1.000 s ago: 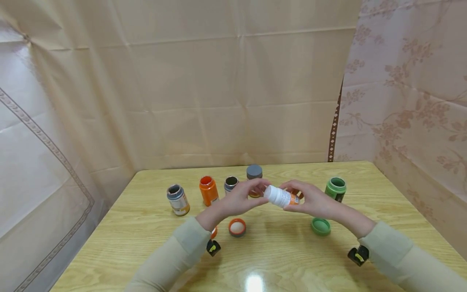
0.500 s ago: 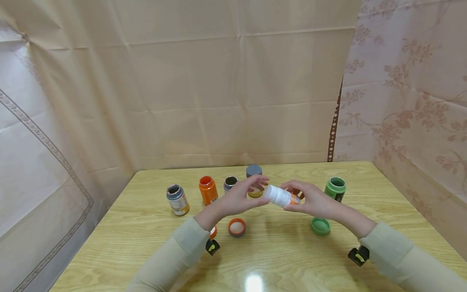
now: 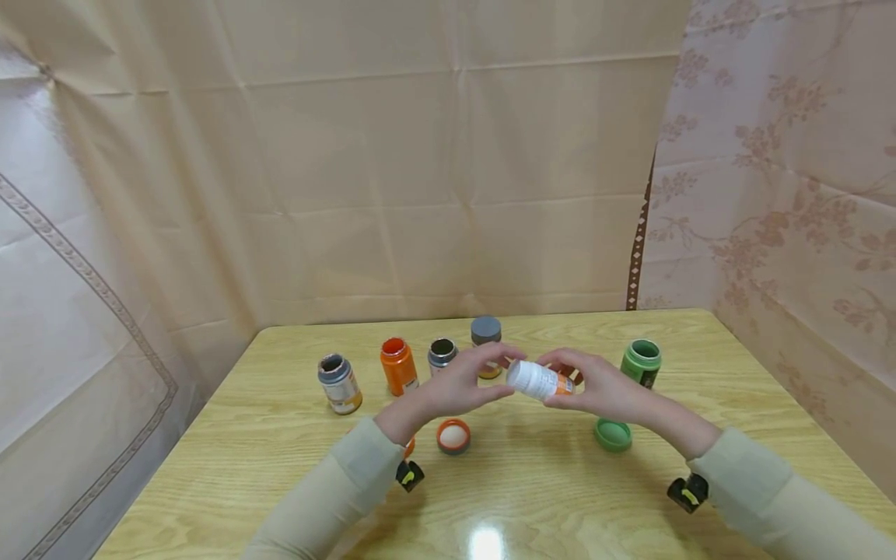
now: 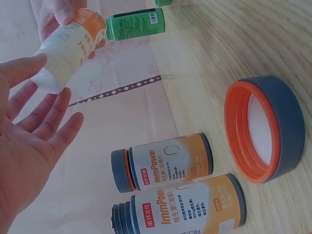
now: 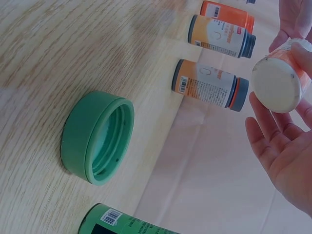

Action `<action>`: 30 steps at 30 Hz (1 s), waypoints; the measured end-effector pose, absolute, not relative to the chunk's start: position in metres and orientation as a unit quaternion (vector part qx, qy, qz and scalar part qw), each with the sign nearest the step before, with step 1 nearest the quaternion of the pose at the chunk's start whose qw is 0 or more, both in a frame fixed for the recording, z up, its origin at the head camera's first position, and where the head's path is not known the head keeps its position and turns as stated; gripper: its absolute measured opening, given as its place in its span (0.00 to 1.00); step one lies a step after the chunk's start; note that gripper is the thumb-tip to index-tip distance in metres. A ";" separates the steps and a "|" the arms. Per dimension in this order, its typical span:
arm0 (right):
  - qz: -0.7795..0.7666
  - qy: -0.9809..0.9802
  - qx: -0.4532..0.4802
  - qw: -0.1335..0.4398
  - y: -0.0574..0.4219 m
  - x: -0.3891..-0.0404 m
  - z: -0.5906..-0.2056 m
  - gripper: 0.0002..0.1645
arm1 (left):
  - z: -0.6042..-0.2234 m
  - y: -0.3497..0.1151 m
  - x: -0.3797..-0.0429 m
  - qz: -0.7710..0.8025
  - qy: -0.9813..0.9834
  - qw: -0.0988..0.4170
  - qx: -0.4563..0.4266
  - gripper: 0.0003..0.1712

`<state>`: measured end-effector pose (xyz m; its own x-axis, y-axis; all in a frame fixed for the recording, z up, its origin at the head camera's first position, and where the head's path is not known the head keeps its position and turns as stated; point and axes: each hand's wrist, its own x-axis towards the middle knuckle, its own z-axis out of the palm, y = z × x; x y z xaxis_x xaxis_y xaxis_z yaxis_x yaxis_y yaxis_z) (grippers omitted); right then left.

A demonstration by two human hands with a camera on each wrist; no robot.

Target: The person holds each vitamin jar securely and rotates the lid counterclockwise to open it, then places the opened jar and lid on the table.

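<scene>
White bottle (image 3: 544, 382) is up in the air between my hands, tilted on its side above the table (image 3: 560, 498), capped end toward my left. Right hand (image 3: 600, 383): gripping the bottle by its orange-labelled end, thumb on one side, fingers on the other. Left hand (image 3: 458, 381): thumb and fingers bent about the white cap (image 3: 516, 374), right at it. Can't tell whether they pinch it or just bracket it.

Status: four bottles stand with bare mouths. Leftmost gray bottle (image 3: 340, 386), orange bottle (image 3: 400, 367), middle gray bottle (image 3: 442, 354), green bottle (image 3: 640, 363). I count those as done.

Loose lids: green lid (image 3: 613, 435) lies in front of its bottle, gray lid with orange lining (image 3: 453, 437) lies hollow side up, orange lid (image 3: 410, 447) is mostly behind my sleeve. A fourth isn't visible; could be hidden.

Left to do, my read: white cap is on; can't tell if it's loosened. Capped gray bottle (image 4: 170, 163) at the back also has its lid on, neither hand holding it. So roughly four of six open, fifth in hand.
</scene>
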<state>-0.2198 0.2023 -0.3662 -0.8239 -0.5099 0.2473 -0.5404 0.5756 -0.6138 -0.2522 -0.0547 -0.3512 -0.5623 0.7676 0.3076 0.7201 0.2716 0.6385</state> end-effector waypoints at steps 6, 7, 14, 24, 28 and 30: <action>0.350 -0.887 0.300 0.019 0.202 -0.219 -0.367 0.27 | -0.352 -0.055 -0.253 0.392 0.807 0.052 0.439 0.22; 0.348 -0.887 0.302 0.019 0.202 -0.218 -0.367 0.27 | -0.353 -0.054 -0.253 0.393 0.809 0.055 0.434 0.21; 0.348 -0.886 0.307 0.020 0.202 -0.219 -0.368 0.27 | -0.354 -0.055 -0.253 0.382 0.819 0.045 0.425 0.22; 0.349 -0.887 0.302 0.017 0.203 -0.220 -0.366 0.28 | -0.349 -0.058 -0.254 0.378 0.812 0.039 0.443 0.29; 0.350 -0.886 0.304 0.016 0.202 -0.219 -0.366 0.28 | -0.350 -0.057 -0.253 0.379 0.804 0.044 0.456 0.28; 0.351 -0.885 0.306 0.016 0.202 -0.219 -0.366 0.28 | -0.350 -0.057 -0.253 0.380 0.801 0.044 0.460 0.27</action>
<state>-0.2191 0.2017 -0.3656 -0.8124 -0.5300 0.2431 -0.5527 0.5671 -0.6106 -0.2528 -0.0571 -0.3503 -0.5722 0.7711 0.2793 0.7043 0.2875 0.6491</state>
